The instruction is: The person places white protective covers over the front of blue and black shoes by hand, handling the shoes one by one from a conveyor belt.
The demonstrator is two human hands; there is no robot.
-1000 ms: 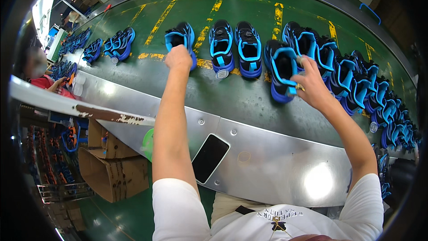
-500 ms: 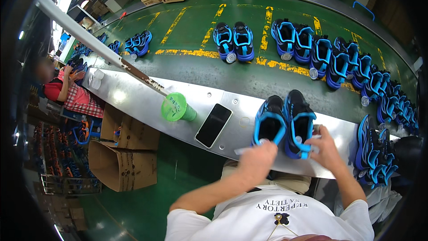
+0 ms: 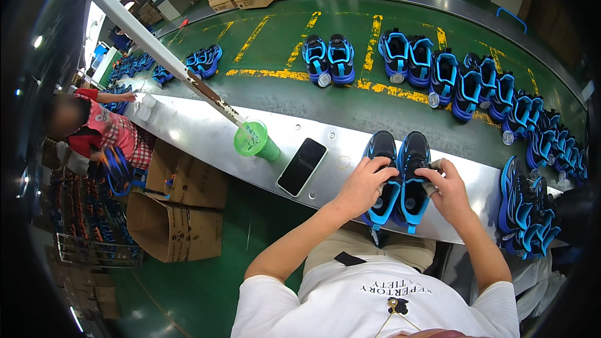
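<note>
Two blue and black shoes [image 3: 397,178] lie side by side on the metal ledge [image 3: 206,141], directly under both hands. Their long axis runs away from the person: the toes point to the green belt [image 3: 350,103], the heels come to the near edge of the ledge, just over the person's lap. The left hand [image 3: 363,184] lies on the left shoe, fingers bent over its opening and gripping it. The right hand [image 3: 446,189] is on the right shoe, its fingertips pinching something small at the laces; what exactly, I cannot tell.

Left of the left hand, one dark phone [image 3: 302,166] lies flat on the ledge, and one green cup [image 3: 253,139] stands just beyond it. Right of the right hand, a heap of the same shoes [image 3: 526,213] is at the ledge's end; their number I cannot count. Beyond the hands, more pairs stand on the belt with heels toward the person: one pair [image 3: 330,59] alone, then a long row [image 3: 476,87] bending to the right.
</note>
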